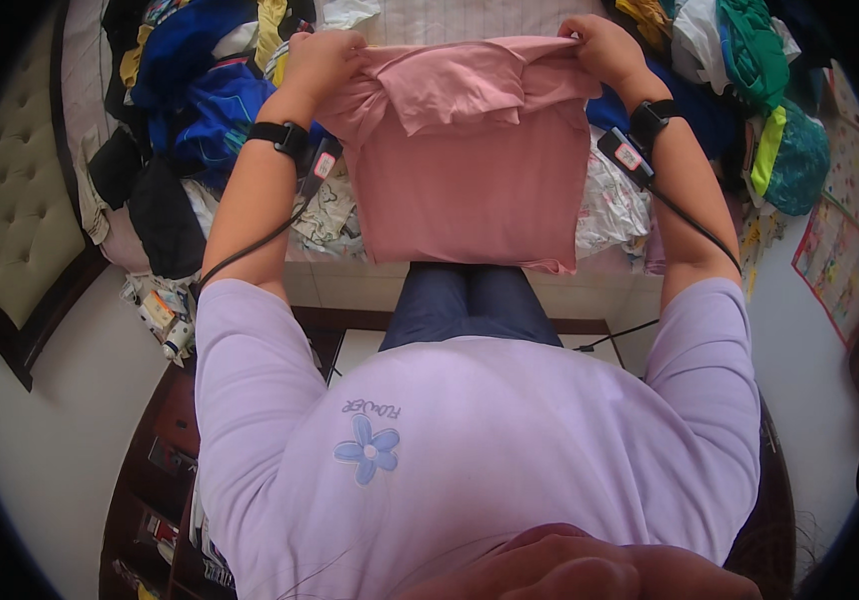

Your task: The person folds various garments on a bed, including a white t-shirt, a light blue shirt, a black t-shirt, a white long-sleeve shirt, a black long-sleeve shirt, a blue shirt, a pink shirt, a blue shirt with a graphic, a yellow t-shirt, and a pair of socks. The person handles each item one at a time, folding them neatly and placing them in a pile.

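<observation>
A pink knit top (467,187) is stretched out flat between my two hands, its lower edge reaching the near side of the bed above my lap. My left hand (324,64) grips its upper left corner. At the upper right corner, my right hand (606,49) pinches the same cloth. Between them a section of the pink fabric (452,86) is folded down over the front in loose creases. Beneath the top, crumpled white printed cloth (613,199) shows on the right, and a cream printed cloth (324,206) on the left.
Blue garments (223,105) and black cloth (163,214) heap up on the left. Green clothing (756,60) and a teal bundle (793,161) lie at the right. A tufted headboard (13,172) stands far left. Behind me is a dark wooden shelf unit (148,480).
</observation>
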`<move>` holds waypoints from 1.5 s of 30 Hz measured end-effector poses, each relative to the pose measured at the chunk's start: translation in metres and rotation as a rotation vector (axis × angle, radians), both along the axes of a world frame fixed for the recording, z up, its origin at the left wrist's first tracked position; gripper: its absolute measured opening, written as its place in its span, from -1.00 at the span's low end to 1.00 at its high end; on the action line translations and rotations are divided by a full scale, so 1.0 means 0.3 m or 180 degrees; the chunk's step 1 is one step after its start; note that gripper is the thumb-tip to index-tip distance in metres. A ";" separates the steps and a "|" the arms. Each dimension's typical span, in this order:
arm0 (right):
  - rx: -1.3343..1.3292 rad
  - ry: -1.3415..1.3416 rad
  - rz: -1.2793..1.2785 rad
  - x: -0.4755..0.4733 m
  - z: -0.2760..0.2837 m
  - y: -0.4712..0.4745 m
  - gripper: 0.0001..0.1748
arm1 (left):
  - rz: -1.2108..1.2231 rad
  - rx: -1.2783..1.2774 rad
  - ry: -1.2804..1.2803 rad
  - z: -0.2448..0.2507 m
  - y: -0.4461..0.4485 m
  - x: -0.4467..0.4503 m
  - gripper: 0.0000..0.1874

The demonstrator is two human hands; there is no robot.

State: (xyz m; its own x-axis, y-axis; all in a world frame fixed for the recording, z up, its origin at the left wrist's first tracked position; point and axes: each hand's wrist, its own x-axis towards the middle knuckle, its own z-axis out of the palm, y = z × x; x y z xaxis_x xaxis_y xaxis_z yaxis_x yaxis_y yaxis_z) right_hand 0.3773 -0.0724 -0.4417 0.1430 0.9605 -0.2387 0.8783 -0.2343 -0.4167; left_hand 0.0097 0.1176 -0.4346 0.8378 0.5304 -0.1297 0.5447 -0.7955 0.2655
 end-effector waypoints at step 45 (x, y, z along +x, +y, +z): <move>-0.0607 0.4300 -0.2099 -0.764 0.036 -0.965 -0.18 | 0.2740 -0.4085 -0.1699 0.043 -1.180 -0.422 -0.31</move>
